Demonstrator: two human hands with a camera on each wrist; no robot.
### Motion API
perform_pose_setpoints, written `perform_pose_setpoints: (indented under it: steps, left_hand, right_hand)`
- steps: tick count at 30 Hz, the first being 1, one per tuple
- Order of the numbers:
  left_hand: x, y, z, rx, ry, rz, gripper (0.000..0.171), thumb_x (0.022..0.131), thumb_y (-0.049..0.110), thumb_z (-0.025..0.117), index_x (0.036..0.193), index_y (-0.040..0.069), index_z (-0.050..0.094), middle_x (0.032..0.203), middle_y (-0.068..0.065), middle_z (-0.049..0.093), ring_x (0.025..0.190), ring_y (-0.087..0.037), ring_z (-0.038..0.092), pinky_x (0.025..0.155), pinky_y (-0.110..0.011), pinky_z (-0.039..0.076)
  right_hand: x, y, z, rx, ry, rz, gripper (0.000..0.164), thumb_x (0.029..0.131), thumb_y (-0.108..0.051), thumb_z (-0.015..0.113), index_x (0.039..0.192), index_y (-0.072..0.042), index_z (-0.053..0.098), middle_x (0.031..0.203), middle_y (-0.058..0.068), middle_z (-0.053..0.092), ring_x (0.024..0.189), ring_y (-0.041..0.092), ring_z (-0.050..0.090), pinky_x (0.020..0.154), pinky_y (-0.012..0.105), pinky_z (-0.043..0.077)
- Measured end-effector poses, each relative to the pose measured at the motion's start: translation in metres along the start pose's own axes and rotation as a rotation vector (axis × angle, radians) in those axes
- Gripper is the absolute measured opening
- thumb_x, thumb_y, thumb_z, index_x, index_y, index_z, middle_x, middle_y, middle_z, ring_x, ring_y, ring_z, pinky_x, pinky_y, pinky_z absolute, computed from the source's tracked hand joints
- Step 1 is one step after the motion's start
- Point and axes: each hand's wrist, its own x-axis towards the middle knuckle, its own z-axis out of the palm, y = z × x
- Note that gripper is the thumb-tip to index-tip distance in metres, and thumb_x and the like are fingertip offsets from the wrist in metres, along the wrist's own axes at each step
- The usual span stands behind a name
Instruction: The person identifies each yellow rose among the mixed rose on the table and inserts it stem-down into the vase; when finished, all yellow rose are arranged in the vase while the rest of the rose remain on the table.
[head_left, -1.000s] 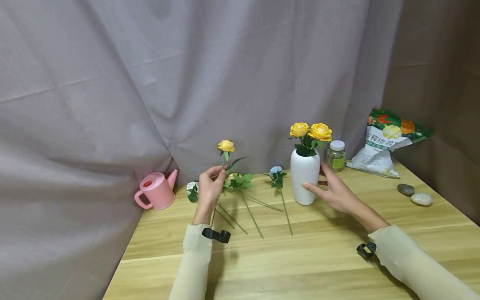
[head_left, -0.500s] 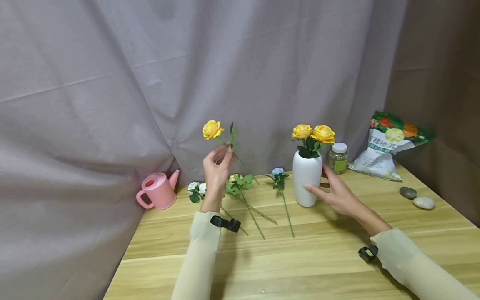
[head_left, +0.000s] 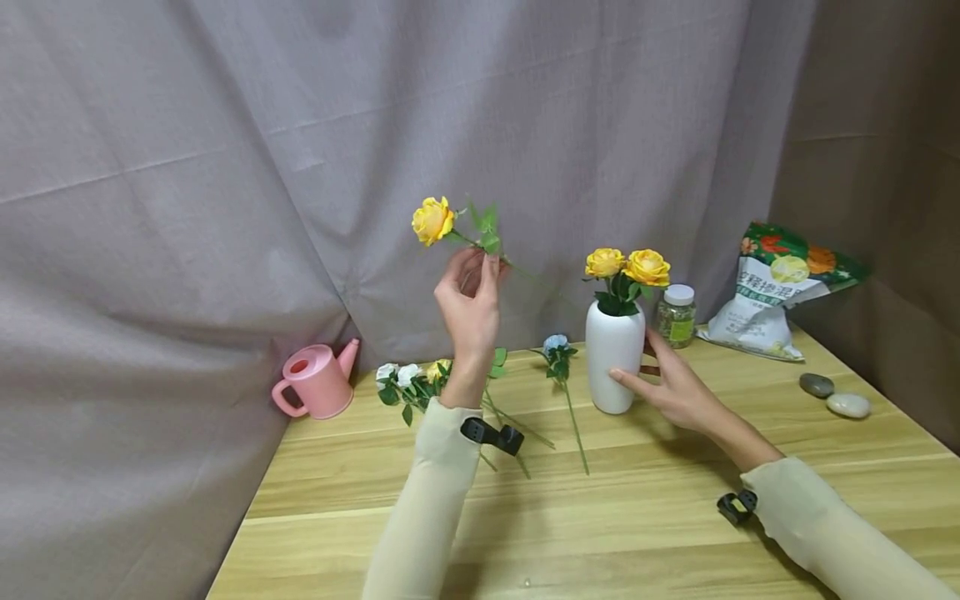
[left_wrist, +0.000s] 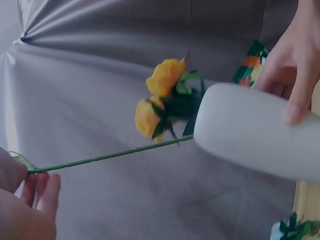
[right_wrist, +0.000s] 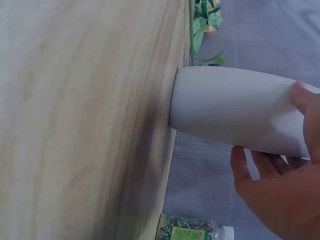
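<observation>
In the head view my left hand (head_left: 472, 312) pinches the stem of a yellow rose (head_left: 432, 222), held up above the table. Its bloom points left, and the thin green stem (left_wrist: 105, 158) slants down to the right toward the vase. My right hand (head_left: 678, 392) grips the side of a white vase (head_left: 611, 358), thumb across its front and fingers behind. That vase stands upright on the table, with two yellow roses (head_left: 626, 265) in its mouth. In the left wrist view the far end of the held stem overlaps the vase's rim.
White roses (head_left: 408, 375) and other stemmed flowers lie below my left arm. A blue flower (head_left: 557, 354) lies left of the vase. Around them are a pink watering can (head_left: 318, 383), a lidded jar (head_left: 677, 318), a printed bag (head_left: 757, 308) and two stones (head_left: 847, 406).
My left hand has lifted the yellow rose off the tabletop area and moved it up and right, tipping its bloom leftward. The right hand stays on the vase.
</observation>
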Motion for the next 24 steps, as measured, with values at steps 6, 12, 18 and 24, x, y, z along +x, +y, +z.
perform_pose_setpoints:
  steps: [6,12,18,24]
  left_hand:
    - [-0.005,-0.004,0.022,-0.032,-0.019,0.05,0.019,0.098,0.008,0.064,0.113,-0.003,0.064,0.104,-0.019,0.067,0.104,-0.051,0.066,0.091,-0.04,0.06]
    - [-0.01,-0.011,0.035,0.063,-0.06,0.123,0.022,0.099,0.011,0.063,0.116,-0.002,0.066,0.105,-0.026,0.068,0.098,-0.044,0.07,0.087,-0.044,0.061]
    - [-0.017,-0.022,0.041,0.206,-0.087,0.138,0.021,0.1,0.02,0.063,0.117,0.008,0.068,0.102,-0.013,0.071,0.092,-0.024,0.073,0.082,-0.039,0.062]
    - [-0.027,-0.039,0.043,0.312,-0.099,0.113,0.02,0.102,0.024,0.061,0.117,0.014,0.067,0.104,-0.006,0.072,0.09,-0.016,0.074,0.078,-0.028,0.062]
  right_hand:
    - [0.0,-0.001,-0.001,-0.003,0.0,0.002,0.082,0.094,-0.038,0.07,0.159,-0.027,0.021,0.15,0.009,0.043,0.136,0.034,0.048,0.103,0.057,0.05]
    - [0.001,-0.002,-0.001,-0.002,-0.004,-0.002,0.08,0.094,-0.038,0.07,0.158,-0.027,0.022,0.15,0.008,0.043,0.137,0.033,0.047,0.104,0.057,0.049]
    - [0.002,-0.003,-0.001,0.003,-0.003,0.0,0.082,0.094,-0.039,0.07,0.158,-0.026,0.021,0.151,0.009,0.042,0.137,0.035,0.047,0.104,0.058,0.049]
    - [0.0,-0.001,-0.001,-0.001,0.001,0.0,0.083,0.094,-0.038,0.071,0.158,-0.023,0.022,0.15,0.01,0.043,0.136,0.035,0.048,0.103,0.057,0.049]
